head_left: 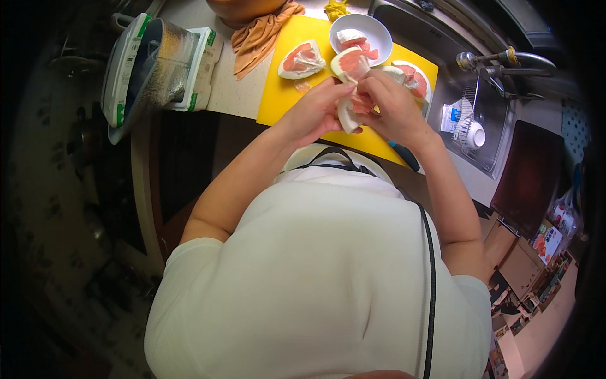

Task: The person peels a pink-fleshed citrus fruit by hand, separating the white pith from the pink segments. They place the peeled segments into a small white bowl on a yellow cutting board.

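Over a yellow cutting board [278,102], my left hand [318,111] grips a pomelo wedge [348,116] with thick white rind and pink flesh. My right hand [390,104] pinches the flesh and membrane of the same wedge; its fingertips are partly hidden. Just beyond the hands lies another pomelo wedge [348,64], against a white bowl [337,33] that holds pink pulp and a whitish piece. One more wedge [300,60] with peeled-back membrane rests at the board's left, and further pomelo pieces [417,81] lie at its right. A small scrap of pulp [302,85] is on the board.
A dark-handled tool [405,155] lies at the board's near right edge. The steel sink [438,57] with a faucet [497,71], wire rack and small white bowl [473,135] is on the right. An orange cloth [260,40] and white foam boxes [201,71] stand left of the board.
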A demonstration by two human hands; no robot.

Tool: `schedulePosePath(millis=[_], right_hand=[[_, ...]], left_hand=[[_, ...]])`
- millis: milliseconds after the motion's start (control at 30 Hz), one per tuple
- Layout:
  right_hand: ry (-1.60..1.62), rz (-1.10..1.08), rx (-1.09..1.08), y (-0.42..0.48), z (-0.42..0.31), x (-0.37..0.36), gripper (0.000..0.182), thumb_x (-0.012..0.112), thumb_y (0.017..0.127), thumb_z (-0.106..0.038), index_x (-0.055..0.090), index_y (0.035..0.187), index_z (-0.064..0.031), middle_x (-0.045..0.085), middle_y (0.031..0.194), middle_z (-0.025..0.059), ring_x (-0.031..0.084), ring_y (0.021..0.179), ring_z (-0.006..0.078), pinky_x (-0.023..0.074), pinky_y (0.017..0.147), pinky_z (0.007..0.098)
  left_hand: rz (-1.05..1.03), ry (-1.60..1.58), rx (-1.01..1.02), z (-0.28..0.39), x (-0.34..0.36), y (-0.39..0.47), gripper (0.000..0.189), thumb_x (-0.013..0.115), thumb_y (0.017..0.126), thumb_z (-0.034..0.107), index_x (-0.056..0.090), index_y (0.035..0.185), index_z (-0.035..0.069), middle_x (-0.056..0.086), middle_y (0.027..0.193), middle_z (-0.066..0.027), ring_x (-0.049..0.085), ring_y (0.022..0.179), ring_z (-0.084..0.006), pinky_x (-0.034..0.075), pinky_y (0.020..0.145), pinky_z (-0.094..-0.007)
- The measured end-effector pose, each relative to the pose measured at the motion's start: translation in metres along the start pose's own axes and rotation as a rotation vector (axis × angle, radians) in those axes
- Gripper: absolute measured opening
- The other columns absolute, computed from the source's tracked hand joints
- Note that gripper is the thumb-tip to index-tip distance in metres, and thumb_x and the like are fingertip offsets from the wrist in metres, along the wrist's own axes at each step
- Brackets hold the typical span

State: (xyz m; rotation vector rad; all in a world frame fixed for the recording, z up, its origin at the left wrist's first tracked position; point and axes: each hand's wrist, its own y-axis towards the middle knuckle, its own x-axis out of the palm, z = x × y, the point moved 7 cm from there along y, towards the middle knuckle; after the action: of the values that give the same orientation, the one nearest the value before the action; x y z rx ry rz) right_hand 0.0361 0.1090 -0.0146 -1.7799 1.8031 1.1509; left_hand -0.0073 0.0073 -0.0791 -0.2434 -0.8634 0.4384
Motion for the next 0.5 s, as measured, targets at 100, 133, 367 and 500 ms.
schedulePosePath(millis=[100,133,367,500], right_hand=[[-0.071,0.058,-0.082,0.000,-0.005,-0.005,0.041,0.080,0.068,-0.002,0.058,0.103,-0.0039,0.058,0.099,0.0100,0.060,0.092,0.0279,0.0530,0.075,0.0368],[-0.109,0.084,-0.107,0.000,-0.007,-0.007,0.041,0.079,0.069,-0.002,0.059,0.105,-0.0039,0.058,0.100,0.0094,0.060,0.093,0.0264,0.0532,0.075,0.0360],[0.628,0.203,0.625,-0.028,0.025,0.002,0.028,0.069,0.088,-0.020,0.062,0.106,0.0004,0.065,0.094,0.0072,0.063,0.082,0.0119,0.0518,0.066,0.0246],[0.852,0.119,0.913,-0.023,0.027,0.005,0.033,0.070,0.089,-0.026,0.062,0.100,0.0037,0.066,0.086,0.0076,0.064,0.072,0.0113,0.0502,0.062,0.0214]], left_hand=[[0.017,-0.199,0.076,-0.007,-0.001,0.005,0.045,0.045,0.100,0.025,0.038,0.141,0.008,0.052,0.133,-0.0103,0.055,0.122,-0.0237,0.051,0.098,-0.0434],[0.015,-0.239,0.115,-0.005,0.000,0.005,0.046,0.048,0.098,0.023,0.039,0.141,0.008,0.052,0.133,-0.0104,0.054,0.123,-0.0234,0.049,0.100,-0.0432],[0.024,-0.200,0.312,0.005,0.000,0.000,0.051,0.060,0.088,0.010,0.043,0.136,0.007,0.053,0.131,-0.0099,0.054,0.121,-0.0224,0.042,0.106,-0.0402],[0.011,-0.116,0.337,0.001,0.003,0.000,0.054,0.063,0.085,0.004,0.044,0.135,0.006,0.054,0.128,-0.0094,0.054,0.120,-0.0210,0.042,0.106,-0.0386]])
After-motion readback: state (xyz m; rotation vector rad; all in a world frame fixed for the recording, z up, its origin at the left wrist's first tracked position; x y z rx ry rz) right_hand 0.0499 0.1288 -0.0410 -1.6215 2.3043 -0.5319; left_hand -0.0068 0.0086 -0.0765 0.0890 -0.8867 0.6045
